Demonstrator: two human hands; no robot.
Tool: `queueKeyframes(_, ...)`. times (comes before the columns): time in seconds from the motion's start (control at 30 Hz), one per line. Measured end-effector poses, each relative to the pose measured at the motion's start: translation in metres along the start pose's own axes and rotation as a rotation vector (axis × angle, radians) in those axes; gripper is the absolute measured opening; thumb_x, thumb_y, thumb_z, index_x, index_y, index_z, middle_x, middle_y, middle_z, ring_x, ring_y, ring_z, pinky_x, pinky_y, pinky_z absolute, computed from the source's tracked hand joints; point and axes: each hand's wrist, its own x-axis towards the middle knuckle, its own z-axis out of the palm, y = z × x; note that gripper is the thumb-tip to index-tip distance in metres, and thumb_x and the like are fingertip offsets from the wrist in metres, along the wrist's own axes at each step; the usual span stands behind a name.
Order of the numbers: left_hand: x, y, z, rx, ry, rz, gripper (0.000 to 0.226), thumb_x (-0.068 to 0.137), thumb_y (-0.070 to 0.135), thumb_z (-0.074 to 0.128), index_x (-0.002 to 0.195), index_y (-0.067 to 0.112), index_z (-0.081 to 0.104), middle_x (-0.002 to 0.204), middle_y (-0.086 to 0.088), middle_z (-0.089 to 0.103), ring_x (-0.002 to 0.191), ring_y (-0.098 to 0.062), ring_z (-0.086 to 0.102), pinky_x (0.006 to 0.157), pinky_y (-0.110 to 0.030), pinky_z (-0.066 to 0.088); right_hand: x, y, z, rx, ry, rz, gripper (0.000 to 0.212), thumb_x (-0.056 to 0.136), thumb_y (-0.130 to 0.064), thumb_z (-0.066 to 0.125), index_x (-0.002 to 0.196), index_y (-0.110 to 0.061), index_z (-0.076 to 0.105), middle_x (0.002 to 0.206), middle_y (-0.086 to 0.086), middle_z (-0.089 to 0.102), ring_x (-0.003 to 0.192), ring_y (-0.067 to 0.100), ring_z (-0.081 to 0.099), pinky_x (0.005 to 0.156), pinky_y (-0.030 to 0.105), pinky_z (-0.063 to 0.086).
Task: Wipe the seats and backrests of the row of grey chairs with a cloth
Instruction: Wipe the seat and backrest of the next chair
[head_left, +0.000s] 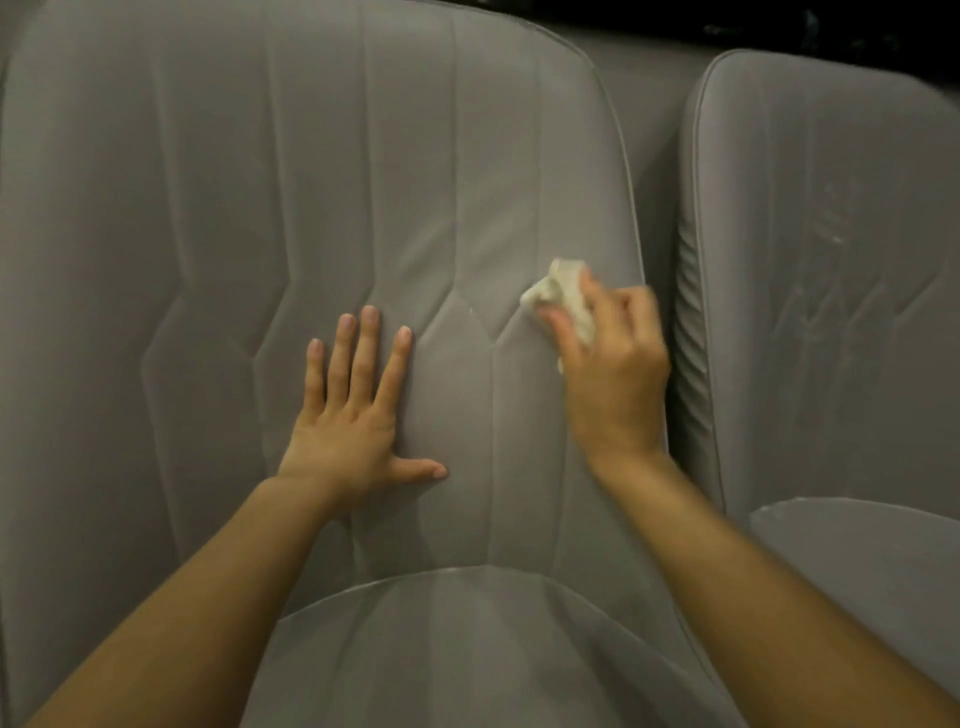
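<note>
A grey padded backrest (291, 208) with stitched zigzag seams fills most of the view, and its seat (467, 649) shows at the bottom centre. My right hand (613, 374) holds a crumpled white cloth (558, 293) and presses it against the backrest near its right edge. My left hand (353, 405) lies flat on the backrest's middle with fingers spread, holding nothing.
A second grey chair's backrest (831, 260) stands at the right with faint streaks on it, its seat (857, 561) below. A narrow dark gap (670, 364) separates the two chairs. A dark strip runs behind the backrests at the top right.
</note>
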Motion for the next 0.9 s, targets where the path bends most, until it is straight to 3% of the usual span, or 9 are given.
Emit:
queueKeyframes(0.13,-0.003,-0.005,0.002,0.034,-0.005,0.060,0.136,0.050,0.072,0.073,0.146,0.015,-0.005,0.151,-0.014,-0.016,0.140,-0.026,-0.021,0.109,-0.037,-0.028,-0.040,0.005,0.003,-0.181,-0.115,-0.056,0.036,0.075,-0.029,0.075,0.100,-0.003,0.069,0.070,0.016,0.057,0.057,0.031,0.057,0.046,0.031,0.046)
queueKeyframes(0.23,-0.011,-0.007,0.001,0.049,-0.115,0.031,0.136,0.058,0.077,0.064,0.138,0.021,-0.030,0.141,-0.009,-0.043,0.128,-0.024,-0.048,0.101,-0.037,-0.037,-0.107,0.005,-0.010,-0.230,-0.307,-0.137,0.040,0.067,-0.024,0.084,0.100,-0.006,0.071,0.065,0.010,0.055,0.054,0.024,0.056,0.043,0.029,0.044)
queueKeyframes(0.33,-0.015,-0.012,0.007,0.136,-0.206,-0.002,0.138,0.063,0.083,0.052,0.120,0.017,-0.056,0.124,-0.009,-0.063,0.113,-0.024,-0.061,0.088,-0.039,-0.046,-0.121,0.008,-0.017,-0.166,-0.416,-0.238,0.038,0.065,-0.021,0.085,0.096,-0.003,0.072,0.063,0.008,0.055,0.053,0.021,0.055,0.042,0.027,0.044)
queueKeyframes(0.4,-0.016,-0.012,0.008,0.159,-0.248,-0.018,0.138,0.063,0.085,0.049,0.115,0.017,-0.060,0.119,-0.011,-0.066,0.109,-0.026,-0.063,0.085,-0.040,-0.047,-0.106,0.005,-0.020,-0.114,-0.427,-0.220,0.029,0.084,-0.025,0.068,0.104,-0.004,0.070,0.072,0.011,0.060,0.060,0.023,0.057,0.050,0.029,0.048)
queueKeyframes(0.47,-0.017,-0.012,0.009,0.152,-0.246,-0.027,0.139,0.062,0.085,0.050,0.116,0.017,-0.058,0.120,-0.012,-0.065,0.109,-0.026,-0.063,0.085,-0.040,-0.047,-0.078,0.009,-0.021,-0.213,-0.394,-0.191,0.046,0.101,-0.038,0.029,0.120,-0.012,0.062,0.097,0.010,0.065,0.077,0.025,0.058,0.071,0.031,0.049)
queueKeyframes(0.5,-0.017,-0.011,0.008,0.145,-0.242,-0.029,0.139,0.062,0.085,0.051,0.117,0.017,-0.057,0.121,-0.012,-0.065,0.111,-0.026,-0.062,0.086,-0.040,-0.046,-0.061,0.013,-0.023,-0.251,-0.320,-0.161,0.049,0.102,-0.038,0.025,0.120,-0.011,0.062,0.101,0.011,0.065,0.078,0.027,0.057,0.074,0.030,0.044)
queueKeyframes(0.6,-0.017,-0.010,0.006,0.138,-0.248,-0.016,0.138,0.061,0.084,0.053,0.120,0.018,-0.054,0.121,-0.010,-0.064,0.113,-0.025,-0.061,0.088,-0.039,-0.046,-0.036,0.021,-0.026,-0.153,-0.041,-0.017,0.031,0.084,-0.025,0.066,0.101,0.001,0.068,0.078,0.018,0.061,0.064,0.030,0.058,0.064,0.029,0.039)
queueKeyframes(0.77,-0.019,-0.007,0.000,0.147,-0.282,-0.013,0.137,0.064,0.081,0.055,0.124,0.018,-0.050,0.125,-0.008,-0.062,0.115,-0.024,-0.059,0.088,-0.038,-0.045,-0.114,0.012,-0.019,-0.208,-0.356,-0.050,0.038,0.066,-0.023,0.083,0.098,-0.006,0.070,0.067,0.010,0.056,0.058,0.026,0.058,0.045,0.031,0.046)
queueKeyframes(0.9,-0.031,-0.002,-0.002,0.215,-0.354,-0.010,0.134,0.069,0.081,0.050,0.118,0.017,-0.057,0.122,-0.008,-0.065,0.110,-0.024,-0.062,0.088,-0.039,-0.045,-0.149,0.006,-0.018,-0.045,-0.543,0.020,0.032,0.069,-0.025,0.081,0.096,-0.010,0.070,0.069,0.007,0.057,0.064,0.025,0.060,0.050,0.030,0.045)
